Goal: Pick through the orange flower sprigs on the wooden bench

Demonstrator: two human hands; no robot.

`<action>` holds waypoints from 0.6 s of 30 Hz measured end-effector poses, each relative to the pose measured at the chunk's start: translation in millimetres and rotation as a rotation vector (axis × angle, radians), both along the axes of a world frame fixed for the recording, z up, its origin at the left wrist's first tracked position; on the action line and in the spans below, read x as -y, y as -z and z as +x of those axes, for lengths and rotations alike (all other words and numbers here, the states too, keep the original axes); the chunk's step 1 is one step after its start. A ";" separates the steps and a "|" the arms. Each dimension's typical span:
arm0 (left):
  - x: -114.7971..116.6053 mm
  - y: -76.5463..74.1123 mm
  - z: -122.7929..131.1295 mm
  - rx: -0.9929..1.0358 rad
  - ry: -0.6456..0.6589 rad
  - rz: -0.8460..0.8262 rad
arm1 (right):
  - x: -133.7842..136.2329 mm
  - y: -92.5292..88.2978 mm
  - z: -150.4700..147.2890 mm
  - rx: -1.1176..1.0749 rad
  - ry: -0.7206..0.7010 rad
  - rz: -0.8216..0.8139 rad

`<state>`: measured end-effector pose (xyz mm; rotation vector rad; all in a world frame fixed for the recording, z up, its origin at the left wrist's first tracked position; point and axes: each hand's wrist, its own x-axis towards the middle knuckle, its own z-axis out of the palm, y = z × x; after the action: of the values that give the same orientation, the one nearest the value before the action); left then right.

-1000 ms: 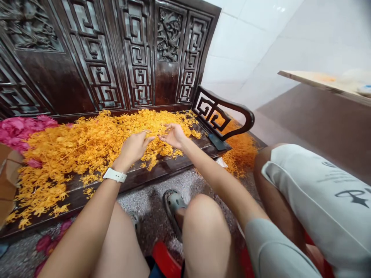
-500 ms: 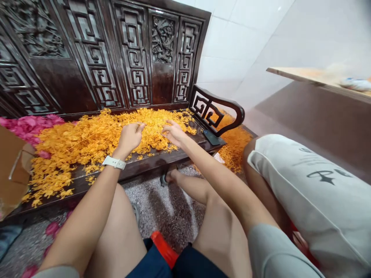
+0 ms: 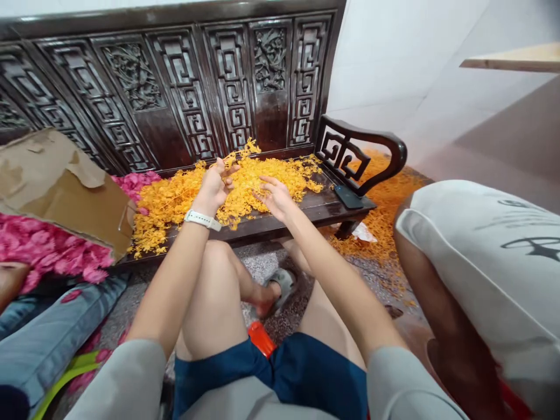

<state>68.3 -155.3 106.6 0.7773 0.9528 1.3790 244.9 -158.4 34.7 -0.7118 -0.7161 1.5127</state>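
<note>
A heap of yellow artificial flowers (image 3: 280, 169) covers the seat of a dark carved wooden bench (image 3: 301, 203). Over the heap, my left hand (image 3: 214, 185), with a pale watch on the wrist, pinches a yellow flower sprig (image 3: 248, 149). The sprig sticks up to the right from the thumb and forefinger; the other fingers are half curled. Just to the right, my right hand (image 3: 276, 198) hovers near the front of the heap with its fingers apart and nothing seen in them.
On the left a cardboard box (image 3: 100, 201) holds pink flowers (image 3: 52, 248), beside a person in jeans (image 3: 74, 326). A phone (image 3: 348, 196) lies by the armrest (image 3: 389, 146). More orange-yellow flowers (image 3: 380, 204) are piled on the floor. A person in light clothing (image 3: 481, 245) sits close at right.
My left hand has lifted and turned, and a yellow sprig now shows raised at its fingertips. The view has swung left, bringing in more of the box and the person in jeans.
</note>
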 end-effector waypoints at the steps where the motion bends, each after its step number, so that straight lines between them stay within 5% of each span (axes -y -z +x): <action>1: 2.3 1.6 2.6 0.017 0.035 -0.006 | 3.1 2.3 -0.1 -0.015 0.003 -0.005; 9: -7.5 17.4 25.7 0.163 0.194 -0.114 | 10.7 30.1 19.0 -0.112 -0.105 -0.219; 18: -46.5 38.4 54.9 0.011 0.286 -0.203 | -5.5 67.5 33.2 -0.147 -0.184 -0.212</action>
<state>123.2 -108.8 68.2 0.7204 0.9175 1.0208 278.1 -152.9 -32.8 -0.6988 -0.5257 1.8089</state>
